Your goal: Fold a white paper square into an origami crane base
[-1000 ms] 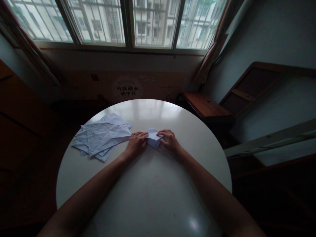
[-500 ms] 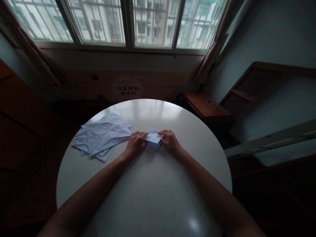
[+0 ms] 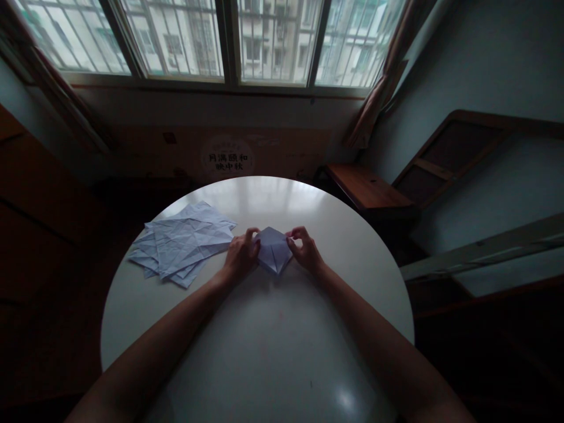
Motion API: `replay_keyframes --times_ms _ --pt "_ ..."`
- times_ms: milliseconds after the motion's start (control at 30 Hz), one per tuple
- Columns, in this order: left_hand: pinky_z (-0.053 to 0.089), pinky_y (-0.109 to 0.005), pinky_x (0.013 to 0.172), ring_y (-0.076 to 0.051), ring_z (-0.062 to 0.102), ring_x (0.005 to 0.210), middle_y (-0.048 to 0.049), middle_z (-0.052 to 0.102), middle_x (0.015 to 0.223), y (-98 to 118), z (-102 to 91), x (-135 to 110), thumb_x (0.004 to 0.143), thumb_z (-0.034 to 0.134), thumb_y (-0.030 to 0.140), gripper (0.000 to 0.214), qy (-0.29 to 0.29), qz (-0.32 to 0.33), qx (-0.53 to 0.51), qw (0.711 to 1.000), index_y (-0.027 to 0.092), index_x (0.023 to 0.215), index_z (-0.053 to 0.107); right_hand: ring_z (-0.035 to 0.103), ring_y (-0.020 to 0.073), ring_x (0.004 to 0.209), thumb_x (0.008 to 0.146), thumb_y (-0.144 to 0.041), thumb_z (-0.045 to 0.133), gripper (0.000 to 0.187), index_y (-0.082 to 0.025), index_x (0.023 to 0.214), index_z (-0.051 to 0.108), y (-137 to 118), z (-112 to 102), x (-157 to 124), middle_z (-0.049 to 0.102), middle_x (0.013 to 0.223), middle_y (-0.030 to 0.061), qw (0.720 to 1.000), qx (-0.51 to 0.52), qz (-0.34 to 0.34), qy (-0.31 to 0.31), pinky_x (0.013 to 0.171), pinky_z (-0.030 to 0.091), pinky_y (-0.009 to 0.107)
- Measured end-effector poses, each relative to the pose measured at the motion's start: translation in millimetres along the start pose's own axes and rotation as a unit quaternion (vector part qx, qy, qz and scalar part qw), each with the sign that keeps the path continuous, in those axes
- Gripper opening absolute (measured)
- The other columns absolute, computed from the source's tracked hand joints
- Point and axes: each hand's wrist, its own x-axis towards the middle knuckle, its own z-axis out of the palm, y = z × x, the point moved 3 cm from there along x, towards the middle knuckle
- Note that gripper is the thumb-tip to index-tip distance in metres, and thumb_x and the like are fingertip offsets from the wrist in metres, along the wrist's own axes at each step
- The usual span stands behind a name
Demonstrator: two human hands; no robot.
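Folded paper point(image 3: 274, 252) is held between both hands, around the middle of the white tabletop point(image 3: 273, 346), toward the far side. Its left edge is pinched by the left hand point(image 3: 243, 251), thumb and finger closed on it; its right corner is gripped likewise by the right hand point(image 3: 305, 251). Grip is narrow on both sides. A point is formed at the paper's near end, a peak at its far end, and creases are seen on its face. Whether the tabletop is touched by the paper cannot be told. Creased sheets point(image 3: 191, 241) are piled at far left, overlapping unevenly, just beside the left hand. Beyond the tabletop, a barred window point(image 3: 228, 47) is seen, flanked at right by a curtain point(image 3: 373, 114). Brown wood furniture point(image 3: 370, 187) is placed at far right. Lettering point(image 3: 228, 162) is printed below the window.
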Motion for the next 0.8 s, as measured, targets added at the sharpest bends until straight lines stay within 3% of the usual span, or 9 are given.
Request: replay_keyframes --times_ms 133,233,333,467,800 --pt "0.047 -0.031 0.07 -0.021 0.066 0.075 -0.0015 0.069 0.082 -6.7 5.1 0.0 0.091 0.046 0.026 0.024 0.014 -0.046 -0.036 0.998 0.022 0.113 0.039 0.062 0.019 0.094 0.091 -0.04 0.05 0.022 -0.021 0.083 0.057 -9.6 1.8 -0.4 0.065 0.102 0.0088 0.995 0.035 -0.097 -0.014 0.085 0.049 0.035" --pt "0.047 -0.03 0.065 -0.021 0.065 0.073 -0.0016 0.066 0.079 -11.1 7.0 -0.6 0.09 0.047 0.026 0.019 0.034 -0.071 -0.048 0.996 0.022 0.107 0.04 0.061 0.0199 0.098 0.092 -0.043 0.052 0.026 -0.021 0.085 0.064 -11.0 3.3 -0.1 0.064 0.105 0.0104 0.991 0.03 -0.124 -0.033 0.087 0.049 0.035" --pt "0.048 -0.029 0.067 -0.019 0.064 0.075 -0.0035 0.064 0.086 -8.9 5.0 -0.3 0.091 0.045 0.022 0.008 0.052 -0.027 -0.069 0.996 0.022 0.099 0.046 0.063 0.0204 0.092 0.093 -0.047 0.049 0.033 -0.021 0.089 0.069 -7.2 5.5 1.0 0.066 0.1 0.0105 0.992 0.007 -0.108 -0.059 0.082 0.048 0.035" --pt "0.05 -0.032 0.078 -0.019 0.062 0.089 -0.0076 0.06 0.106 -0.4 -1.7 0.4 0.088 0.049 0.019 0.011 0.063 0.058 -0.077 0.993 0.02 0.097 0.054 0.062 0.0208 0.083 0.095 -0.05 0.043 0.042 -0.021 0.094 0.072 -1.3 9.0 1.8 0.07 0.087 0.0082 0.989 -0.059 -0.089 -0.105 0.081 0.044 0.036" --pt "0.049 -0.041 0.09 -0.023 0.061 0.1 -0.0092 0.052 0.126 -1.5 6.2 -0.9 0.09 0.056 0.038 0.028 0.004 0.087 -0.007 0.996 0.021 0.108 0.068 0.057 0.0212 0.089 0.097 -0.052 0.032 0.051 -0.021 0.096 0.073 5.4 9.9 2.6 0.067 0.092 0.0087 0.977 -0.168 -0.036 -0.124 0.083 0.039 0.034"
